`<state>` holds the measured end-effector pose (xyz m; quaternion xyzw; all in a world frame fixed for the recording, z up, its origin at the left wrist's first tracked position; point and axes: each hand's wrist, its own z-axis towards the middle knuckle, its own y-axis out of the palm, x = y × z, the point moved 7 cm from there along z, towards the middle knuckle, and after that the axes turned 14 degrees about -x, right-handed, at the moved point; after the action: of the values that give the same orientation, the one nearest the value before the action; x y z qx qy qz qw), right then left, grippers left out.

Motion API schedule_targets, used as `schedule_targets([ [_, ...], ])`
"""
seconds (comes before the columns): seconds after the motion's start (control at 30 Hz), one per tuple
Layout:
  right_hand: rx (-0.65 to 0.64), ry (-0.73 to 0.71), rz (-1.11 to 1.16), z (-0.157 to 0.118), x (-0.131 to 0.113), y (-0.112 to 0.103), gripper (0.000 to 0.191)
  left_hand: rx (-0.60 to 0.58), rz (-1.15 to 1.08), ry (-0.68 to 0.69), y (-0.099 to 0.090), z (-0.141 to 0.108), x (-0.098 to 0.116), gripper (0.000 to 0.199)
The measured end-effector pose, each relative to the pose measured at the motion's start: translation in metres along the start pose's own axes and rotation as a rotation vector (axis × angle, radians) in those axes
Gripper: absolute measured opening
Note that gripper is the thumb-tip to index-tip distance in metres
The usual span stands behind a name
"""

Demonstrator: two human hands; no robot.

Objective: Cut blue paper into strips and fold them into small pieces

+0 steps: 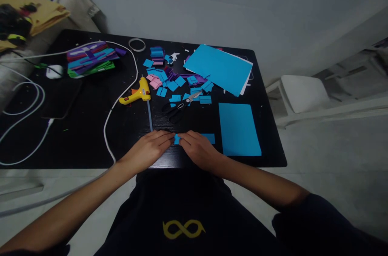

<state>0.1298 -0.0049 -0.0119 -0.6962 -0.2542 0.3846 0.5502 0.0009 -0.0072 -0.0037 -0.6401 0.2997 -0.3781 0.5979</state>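
Note:
My left hand (153, 146) and my right hand (196, 147) meet near the front edge of the black table, fingers closed on a small blue paper piece (177, 139) between them. Another blue strip (209, 138) shows beyond my right hand and is partly covered by it. Black-handled scissors (182, 105) lie just behind my hands, blades over small blue cut pieces (205, 99). To the right rests a large blue sheet (240, 130). A yellow glue gun (139, 93) lies behind my left hand, its grey stick (149, 116) pointing toward that hand.
Stacked blue and white sheets (218, 68) lie at the back right. Bundled coloured paper (91, 60), a phone (62, 98) and a white cable (105, 126) occupy the left side. A tape ring (137, 45) is at the back; a white stool (304, 93) stands right.

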Motion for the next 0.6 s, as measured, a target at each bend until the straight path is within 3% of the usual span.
schedule_targets([
  [0.6,0.074,0.104,0.053,-0.019,0.01,0.006,0.024,-0.095,-0.026,-0.068,0.001,0.006,0.002,0.034],
])
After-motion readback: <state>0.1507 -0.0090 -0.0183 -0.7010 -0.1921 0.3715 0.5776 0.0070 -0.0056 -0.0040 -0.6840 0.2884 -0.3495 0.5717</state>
